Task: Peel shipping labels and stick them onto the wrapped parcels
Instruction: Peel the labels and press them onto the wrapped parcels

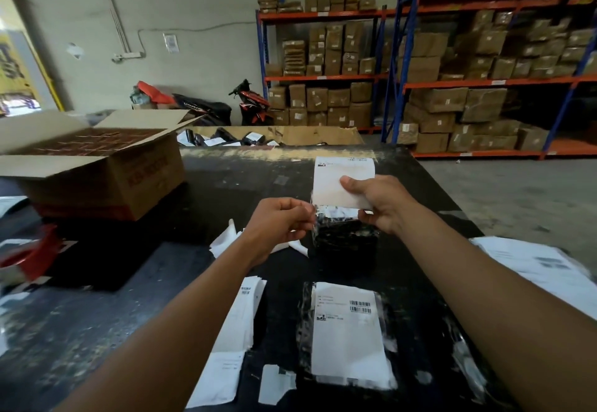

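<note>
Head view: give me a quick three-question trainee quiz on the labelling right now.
1. True or false: the near parcel already carries a stuck label.
2. The right hand holds: A) a loose label B) a tape roll C) a knife.
3. Which hand pinches the loose label's lower corner, above the black parcel?
Key: 1 true; 2 A; 3 the left hand.

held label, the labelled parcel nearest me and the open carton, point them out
held label (328, 182): head view, bare paper near its left edge
labelled parcel (347, 343): head view, blank middle of its stuck label
open carton (151, 171): head view, printed side wall
</note>
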`<act>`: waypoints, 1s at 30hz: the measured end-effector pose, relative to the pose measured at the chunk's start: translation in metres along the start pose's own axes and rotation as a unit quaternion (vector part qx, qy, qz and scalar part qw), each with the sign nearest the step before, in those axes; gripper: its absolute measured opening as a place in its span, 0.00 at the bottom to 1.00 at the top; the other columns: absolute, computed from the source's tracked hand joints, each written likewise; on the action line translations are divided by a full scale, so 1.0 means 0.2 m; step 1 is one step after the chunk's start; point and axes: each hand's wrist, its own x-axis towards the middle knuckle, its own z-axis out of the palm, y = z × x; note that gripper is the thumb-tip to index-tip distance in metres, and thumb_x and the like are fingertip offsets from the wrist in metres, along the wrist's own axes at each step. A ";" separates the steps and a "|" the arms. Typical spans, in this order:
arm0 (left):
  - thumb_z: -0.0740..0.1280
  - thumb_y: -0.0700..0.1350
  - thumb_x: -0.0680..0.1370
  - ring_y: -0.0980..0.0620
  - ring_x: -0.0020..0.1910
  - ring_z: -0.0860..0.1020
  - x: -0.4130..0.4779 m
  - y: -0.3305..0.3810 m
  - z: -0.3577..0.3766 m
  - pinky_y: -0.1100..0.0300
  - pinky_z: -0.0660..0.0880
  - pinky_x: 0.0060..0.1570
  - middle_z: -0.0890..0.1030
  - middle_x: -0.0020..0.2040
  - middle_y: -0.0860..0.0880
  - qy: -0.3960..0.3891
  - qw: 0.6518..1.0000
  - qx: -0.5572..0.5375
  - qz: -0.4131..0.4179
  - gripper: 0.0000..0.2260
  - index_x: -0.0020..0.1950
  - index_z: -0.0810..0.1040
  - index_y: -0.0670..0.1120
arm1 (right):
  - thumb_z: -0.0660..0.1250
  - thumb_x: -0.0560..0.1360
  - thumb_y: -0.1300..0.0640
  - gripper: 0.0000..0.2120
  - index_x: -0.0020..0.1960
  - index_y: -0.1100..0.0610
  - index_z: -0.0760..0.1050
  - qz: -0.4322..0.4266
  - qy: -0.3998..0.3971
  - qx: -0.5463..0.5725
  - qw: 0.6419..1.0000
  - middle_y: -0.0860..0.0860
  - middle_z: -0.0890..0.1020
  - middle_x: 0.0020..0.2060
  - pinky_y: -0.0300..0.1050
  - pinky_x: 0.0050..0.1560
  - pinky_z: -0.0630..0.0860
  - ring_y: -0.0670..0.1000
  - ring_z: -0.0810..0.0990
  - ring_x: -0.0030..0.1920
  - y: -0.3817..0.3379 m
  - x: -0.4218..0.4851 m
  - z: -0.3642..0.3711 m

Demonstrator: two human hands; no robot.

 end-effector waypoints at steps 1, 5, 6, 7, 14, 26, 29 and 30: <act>0.67 0.38 0.78 0.51 0.40 0.82 0.01 0.01 0.00 0.60 0.79 0.42 0.85 0.40 0.46 -0.004 1.000 0.012 0.005 0.05 0.49 0.82 0.38 | 0.76 0.71 0.56 0.12 0.53 0.55 0.78 0.000 0.001 0.001 1.000 0.52 0.84 0.48 0.48 0.41 0.74 0.53 0.81 0.50 0.00 0.00 0.00; 0.66 0.36 0.78 0.52 0.37 0.81 0.03 0.04 0.01 0.59 0.79 0.42 0.84 0.38 0.46 -0.004 0.999 0.030 0.029 0.04 0.49 0.81 0.36 | 0.76 0.71 0.56 0.13 0.53 0.55 0.78 -0.001 0.005 -0.008 1.000 0.53 0.84 0.48 0.51 0.48 0.78 0.54 0.82 0.51 -0.01 0.00 0.00; 0.66 0.36 0.78 0.53 0.37 0.81 0.03 0.04 0.00 0.59 0.79 0.42 0.84 0.37 0.46 -0.004 0.999 0.031 0.030 0.04 0.48 0.81 0.37 | 0.76 0.71 0.56 0.12 0.53 0.55 0.78 -0.003 0.006 -0.011 1.000 0.52 0.84 0.48 0.52 0.51 0.78 0.54 0.82 0.52 -0.01 0.00 -0.01; 0.66 0.36 0.78 0.53 0.36 0.81 0.03 0.04 0.00 0.59 0.79 0.42 0.84 0.37 0.46 -0.006 0.999 0.031 0.031 0.05 0.48 0.81 0.38 | 0.76 0.71 0.56 0.12 0.52 0.55 0.79 -0.004 0.006 -0.013 1.000 0.52 0.85 0.48 0.52 0.51 0.78 0.54 0.82 0.52 -0.01 0.00 -0.01; 0.66 0.36 0.78 0.52 0.37 0.81 0.04 0.04 -0.01 0.58 0.79 0.42 0.84 0.38 0.45 -0.022 0.999 0.032 0.038 0.05 0.45 0.81 0.39 | 0.76 0.71 0.56 0.11 0.50 0.55 0.79 -0.006 0.008 -0.014 1.000 0.53 0.85 0.47 0.51 0.48 0.77 0.55 0.82 0.52 -0.01 -0.01 0.01; 0.65 0.37 0.79 0.52 0.37 0.81 0.02 0.06 -0.03 0.59 0.78 0.41 0.83 0.38 0.46 -0.050 0.998 -0.007 0.046 0.06 0.45 0.80 0.41 | 0.76 0.71 0.56 0.12 0.53 0.56 0.79 0.004 0.014 -0.025 1.000 0.54 0.85 0.49 0.49 0.44 0.75 0.54 0.81 0.50 -0.02 -0.04 0.03; 0.64 0.37 0.79 0.53 0.38 0.80 0.01 0.07 -0.02 0.58 0.77 0.42 0.82 0.39 0.46 -0.075 0.995 -0.059 0.031 0.06 0.45 0.80 0.42 | 0.76 0.71 0.55 0.15 0.54 0.58 0.79 0.020 0.013 -0.030 0.999 0.56 0.84 0.50 0.46 0.39 0.75 0.52 0.79 0.46 -0.01 -0.05 0.04; 0.64 0.37 0.79 0.53 0.38 0.80 0.01 0.07 -0.02 0.58 0.77 0.42 0.82 0.39 0.46 -0.082 0.993 -0.077 0.028 0.06 0.45 0.79 0.42 | 0.77 0.71 0.55 0.15 0.54 0.59 0.79 0.027 0.011 -0.029 0.999 0.57 0.84 0.51 0.45 0.38 0.74 0.52 0.78 0.45 0.00 -0.05 0.05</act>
